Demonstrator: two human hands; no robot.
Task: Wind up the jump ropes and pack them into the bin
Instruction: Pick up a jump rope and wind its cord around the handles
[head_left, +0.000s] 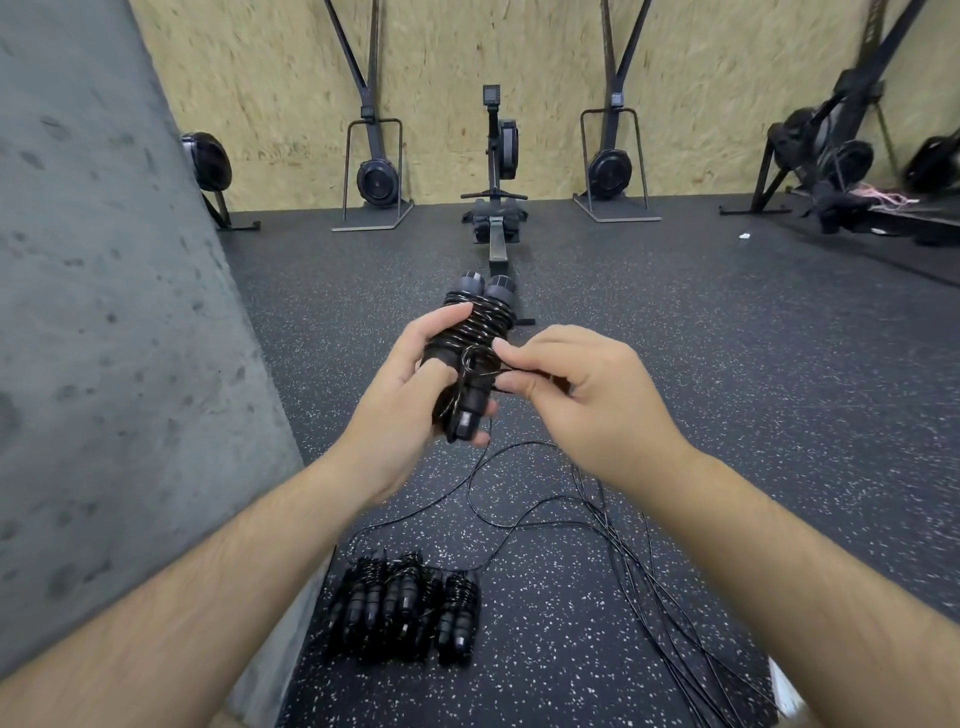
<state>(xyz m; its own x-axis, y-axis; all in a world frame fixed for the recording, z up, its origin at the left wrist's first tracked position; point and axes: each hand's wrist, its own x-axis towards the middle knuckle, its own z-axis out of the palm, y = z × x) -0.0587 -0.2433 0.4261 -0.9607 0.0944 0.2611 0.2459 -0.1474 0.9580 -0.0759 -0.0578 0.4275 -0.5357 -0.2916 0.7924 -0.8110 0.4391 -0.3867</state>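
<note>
My left hand (413, 387) grips a jump rope bundle (475, 332): two black handles side by side with thin black cable wound around them. My right hand (563, 387) pinches the last loop of that cable against the handles. Several wound bundles (402, 605) lie together on the speckled floor below my arms. Loose unwound ropes (613, 525) trail over the floor to the right. No bin is in view.
A grey concrete pillar (98, 312) fills the left side. A rowing machine (496, 208) stands straight ahead. Ski trainers (376, 176) lean on the wooden wall, and more machines (831, 161) stand at the right. Rubber flooring (727, 322) spreads between.
</note>
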